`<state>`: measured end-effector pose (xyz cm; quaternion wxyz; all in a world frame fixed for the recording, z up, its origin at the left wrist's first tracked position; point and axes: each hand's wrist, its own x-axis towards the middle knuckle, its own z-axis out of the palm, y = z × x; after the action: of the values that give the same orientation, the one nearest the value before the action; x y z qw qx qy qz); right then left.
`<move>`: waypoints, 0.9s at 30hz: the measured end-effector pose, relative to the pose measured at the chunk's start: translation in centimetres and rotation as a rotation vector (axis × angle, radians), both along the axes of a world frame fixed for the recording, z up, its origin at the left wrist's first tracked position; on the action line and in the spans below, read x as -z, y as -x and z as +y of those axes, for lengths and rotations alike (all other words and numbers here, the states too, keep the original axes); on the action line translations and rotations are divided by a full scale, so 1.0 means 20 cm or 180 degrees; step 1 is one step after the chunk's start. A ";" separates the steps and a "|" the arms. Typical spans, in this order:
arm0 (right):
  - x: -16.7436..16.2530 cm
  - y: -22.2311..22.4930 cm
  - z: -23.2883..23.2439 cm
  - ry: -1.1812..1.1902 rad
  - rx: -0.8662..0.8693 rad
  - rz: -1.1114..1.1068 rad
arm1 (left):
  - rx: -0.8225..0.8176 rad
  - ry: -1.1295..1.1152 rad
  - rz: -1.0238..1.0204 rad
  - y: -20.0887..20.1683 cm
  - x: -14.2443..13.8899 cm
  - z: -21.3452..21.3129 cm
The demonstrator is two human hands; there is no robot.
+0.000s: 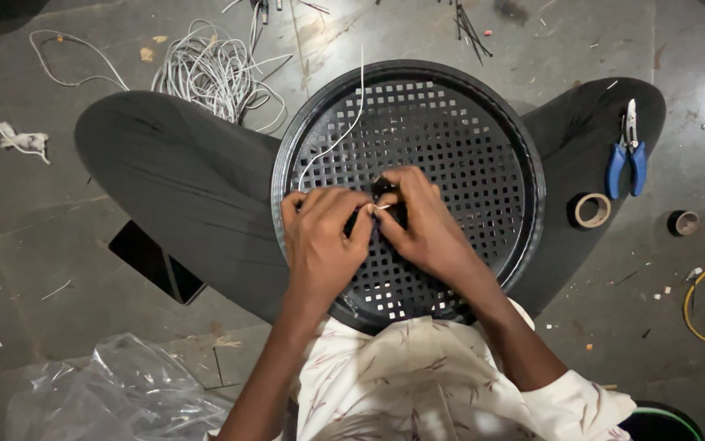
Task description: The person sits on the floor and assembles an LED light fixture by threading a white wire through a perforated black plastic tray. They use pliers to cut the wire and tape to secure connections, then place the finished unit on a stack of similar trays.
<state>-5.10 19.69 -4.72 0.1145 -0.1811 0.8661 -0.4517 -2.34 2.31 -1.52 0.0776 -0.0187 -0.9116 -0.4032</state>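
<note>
Both hands meeting mid-grille, on the lap. Left hand and right hand pinched shut on a white wire. Wire running up and away from the fingertips, slightly rightward, toward the grille's far rim.

Informal floor-level workshop, probably for electrical repair or assembly. Bare grey concrete floor, stained and strewn with offcuts. Tangled coil of white wire at upper left; loose black cable ties at top. Blue-handled pliers, a tape roll and a smaller roll laid out at right, near a yellow cable. Crumpled clear plastic bag at lower left. No bench: work done seated on the ground.
</note>
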 end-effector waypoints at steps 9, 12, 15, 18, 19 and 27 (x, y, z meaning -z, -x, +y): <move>-0.06 0.00 -0.02 0.0433 -0.0031 0.0262 | 0.0112 0.0044 -0.0021 0.00 0.01 -0.07; -0.06 0.01 -0.04 0.0232 -0.0134 0.0383 | 0.0144 -0.0052 -0.0121 0.00 0.01 -0.08; -0.06 0.01 -0.05 0.0031 -0.0311 0.0616 | 0.0168 -0.0089 -0.0220 -0.01 0.01 -0.09; -0.07 0.01 -0.06 -0.0163 -0.0537 0.0889 | 0.0179 -0.0085 -0.0172 -0.02 0.01 -0.09; -0.07 0.01 -0.06 -0.0235 -0.0617 0.0992 | 0.0180 -0.0080 -0.0127 -0.02 0.02 -0.09; -0.08 0.01 -0.04 0.0128 -0.0397 0.0635 | 0.0267 0.0090 -0.0154 -0.04 0.00 -0.13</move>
<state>-5.39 18.85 -3.21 0.0519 -0.2809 0.8510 -0.4407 -1.62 -0.20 -1.60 0.0383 -0.0482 -0.9172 -0.3935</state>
